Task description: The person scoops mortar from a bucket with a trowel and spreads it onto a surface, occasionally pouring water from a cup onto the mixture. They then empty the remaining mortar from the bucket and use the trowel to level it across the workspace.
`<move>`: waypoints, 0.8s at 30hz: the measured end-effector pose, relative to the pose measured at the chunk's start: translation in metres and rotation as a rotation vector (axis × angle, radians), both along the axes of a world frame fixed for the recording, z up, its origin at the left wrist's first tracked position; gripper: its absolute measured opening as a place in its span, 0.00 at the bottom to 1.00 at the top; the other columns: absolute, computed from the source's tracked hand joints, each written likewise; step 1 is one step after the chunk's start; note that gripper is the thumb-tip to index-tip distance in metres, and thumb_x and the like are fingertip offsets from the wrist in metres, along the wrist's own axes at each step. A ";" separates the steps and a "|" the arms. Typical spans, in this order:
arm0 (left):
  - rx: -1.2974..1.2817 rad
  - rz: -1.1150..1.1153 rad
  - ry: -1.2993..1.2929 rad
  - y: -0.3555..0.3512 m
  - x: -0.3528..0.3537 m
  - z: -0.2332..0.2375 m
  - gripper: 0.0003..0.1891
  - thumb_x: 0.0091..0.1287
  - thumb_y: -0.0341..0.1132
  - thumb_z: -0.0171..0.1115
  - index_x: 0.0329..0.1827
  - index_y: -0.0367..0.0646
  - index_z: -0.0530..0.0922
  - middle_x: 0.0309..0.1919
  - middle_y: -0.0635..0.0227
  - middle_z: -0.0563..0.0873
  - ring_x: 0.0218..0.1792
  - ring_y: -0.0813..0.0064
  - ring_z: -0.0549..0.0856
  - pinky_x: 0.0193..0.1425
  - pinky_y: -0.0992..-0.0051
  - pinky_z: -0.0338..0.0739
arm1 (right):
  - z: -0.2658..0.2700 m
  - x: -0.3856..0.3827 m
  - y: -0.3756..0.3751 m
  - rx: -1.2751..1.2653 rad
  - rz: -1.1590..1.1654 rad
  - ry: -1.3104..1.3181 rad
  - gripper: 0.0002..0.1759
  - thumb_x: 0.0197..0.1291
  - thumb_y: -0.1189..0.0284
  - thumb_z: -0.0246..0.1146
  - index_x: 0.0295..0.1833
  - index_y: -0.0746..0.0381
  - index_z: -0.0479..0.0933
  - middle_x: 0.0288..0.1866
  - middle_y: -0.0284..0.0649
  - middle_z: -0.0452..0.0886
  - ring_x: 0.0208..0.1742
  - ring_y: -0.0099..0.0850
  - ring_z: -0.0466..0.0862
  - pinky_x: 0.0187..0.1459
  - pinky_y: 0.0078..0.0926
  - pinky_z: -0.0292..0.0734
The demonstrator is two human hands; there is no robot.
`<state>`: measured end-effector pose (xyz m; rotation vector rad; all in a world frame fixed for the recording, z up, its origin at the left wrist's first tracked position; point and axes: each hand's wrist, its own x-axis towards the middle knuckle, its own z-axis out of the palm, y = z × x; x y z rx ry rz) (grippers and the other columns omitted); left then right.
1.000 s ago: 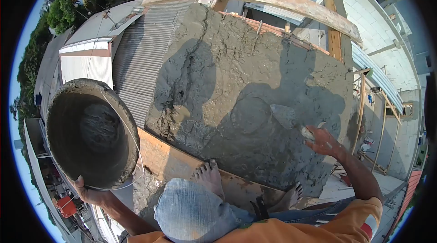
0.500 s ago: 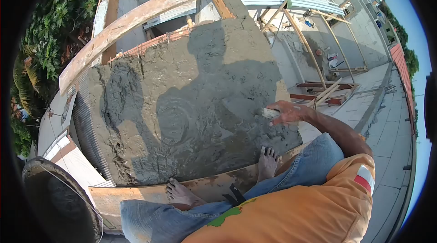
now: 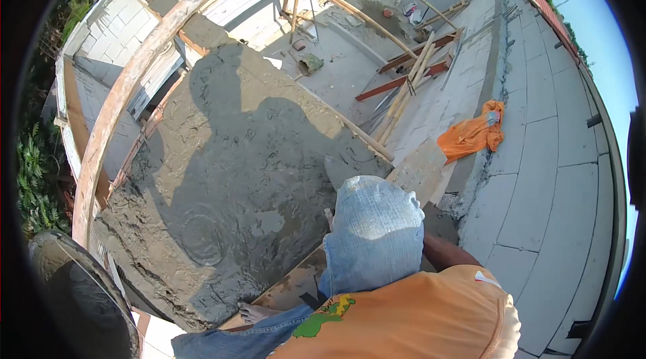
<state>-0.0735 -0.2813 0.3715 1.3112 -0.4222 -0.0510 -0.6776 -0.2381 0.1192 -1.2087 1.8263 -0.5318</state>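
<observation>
**A:** Where are the person's hands?

**B:** Neither hand shows. The right forearm (image 3: 449,251) goes down behind the bent knee (image 3: 373,224) in faded jeans, so one cannot tell if the right hand is closed on something. The left hand is outside the picture. Only the bucket (image 3: 74,305) shows on that side, in the lower left corner.

**A:** And the material under work?

**B:** The wet cement (image 3: 222,157) lies just in front of the knee. It is a wide grey bed between a long curved plank (image 3: 121,100) on the far side and a wooden edge board (image 3: 286,288) on the near side. A bare foot (image 3: 254,312) rests at the end of that board.

**A:** How does the surface look?

**B:** It is uneven: lumpy along the left edge and smoother in the middle. There is a round ring mark (image 3: 202,238) with a small shiny puddle (image 3: 269,221) beside it. The bucket is round and dark, crusted with cement, and has a thin wire handle.

**A:** How should the person smooth it well?

**B:** Probably with long, flat strokes and light pressure, from the smooth part toward the lumpy edge, so that the ridges close without new lines. The puddle should be spread out, not pushed to one place. The body weight belongs on the board, not on the soft cement.

**A:** Is anything else nearby?

**B:** An orange cloth (image 3: 471,133) lies on the pale blocks (image 3: 538,177), well apart.
</observation>
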 end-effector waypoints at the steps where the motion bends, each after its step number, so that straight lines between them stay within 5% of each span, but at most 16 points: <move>1: 0.007 -0.036 0.020 -0.009 -0.005 0.000 0.29 0.62 0.32 0.56 0.68 0.32 0.70 0.64 0.53 0.76 0.61 0.55 0.77 0.68 0.56 0.71 | 0.000 -0.002 0.011 -0.014 -0.045 0.005 0.32 0.56 0.64 0.69 0.64 0.66 0.71 0.44 0.52 0.84 0.45 0.44 0.84 0.49 0.40 0.77; 11: 0.228 -0.316 0.447 -0.090 -0.025 -0.006 0.28 0.63 0.33 0.57 0.68 0.32 0.70 0.63 0.53 0.77 0.60 0.55 0.78 0.67 0.55 0.72 | -0.033 -0.030 0.057 -0.042 -0.236 0.057 0.34 0.54 0.63 0.69 0.65 0.64 0.69 0.44 0.59 0.83 0.48 0.56 0.84 0.49 0.46 0.77; 14: 0.358 -0.646 0.290 -0.096 -0.005 -0.026 0.26 0.62 0.32 0.57 0.65 0.33 0.73 0.60 0.55 0.80 0.57 0.56 0.80 0.65 0.55 0.74 | -0.039 -0.032 0.076 0.009 -0.308 0.094 0.33 0.54 0.64 0.69 0.64 0.63 0.69 0.42 0.61 0.82 0.47 0.58 0.84 0.47 0.46 0.78; 22: 0.341 -0.605 0.303 -0.113 0.004 -0.065 0.32 0.57 0.30 0.56 0.69 0.34 0.70 0.64 0.54 0.76 0.62 0.54 0.77 0.70 0.58 0.69 | -0.049 -0.039 0.104 0.068 -0.394 0.079 0.32 0.54 0.66 0.70 0.64 0.62 0.69 0.40 0.59 0.83 0.45 0.57 0.84 0.44 0.45 0.79; 24: 0.353 -0.655 0.239 -0.110 0.010 -0.067 0.26 0.57 0.31 0.60 0.61 0.31 0.75 0.56 0.56 0.82 0.53 0.57 0.83 0.62 0.60 0.77 | -0.050 -0.038 0.104 -0.028 -0.394 0.099 0.31 0.54 0.67 0.70 0.63 0.63 0.70 0.41 0.58 0.83 0.46 0.56 0.85 0.43 0.44 0.79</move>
